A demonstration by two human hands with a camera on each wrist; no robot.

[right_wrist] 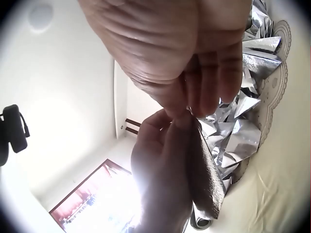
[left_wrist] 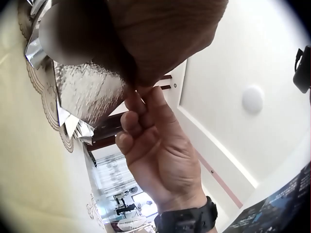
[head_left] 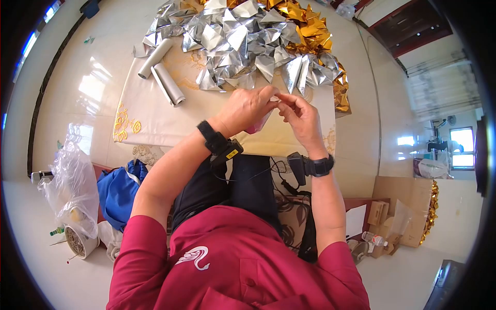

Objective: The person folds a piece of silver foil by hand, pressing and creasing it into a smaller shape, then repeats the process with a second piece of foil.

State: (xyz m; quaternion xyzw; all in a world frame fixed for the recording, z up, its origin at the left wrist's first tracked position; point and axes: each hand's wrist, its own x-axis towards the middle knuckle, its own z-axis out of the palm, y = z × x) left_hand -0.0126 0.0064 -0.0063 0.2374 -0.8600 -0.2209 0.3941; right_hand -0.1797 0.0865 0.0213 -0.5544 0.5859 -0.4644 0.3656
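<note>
Right across the cloth-covered counter (head_left: 155, 121) spreads a heap of folded silver foil pieces (head_left: 243, 41). Nearer, the left hand (head_left: 247, 108) and right hand (head_left: 302, 119) meet, fingers (right_wrist: 209, 82) of both pinching one foil sheet (left_wrist: 87, 92) just above the counter's near edge.

Beyond the grip we see a heap of folded silver pieces (head_left: 243, 41) with gold ones (head_left: 307, 26) behind it. Left of the grip lie two silver rolls (head_left: 163, 70); a blue bag (head_left: 120, 191) sits near us, lower left.
</note>
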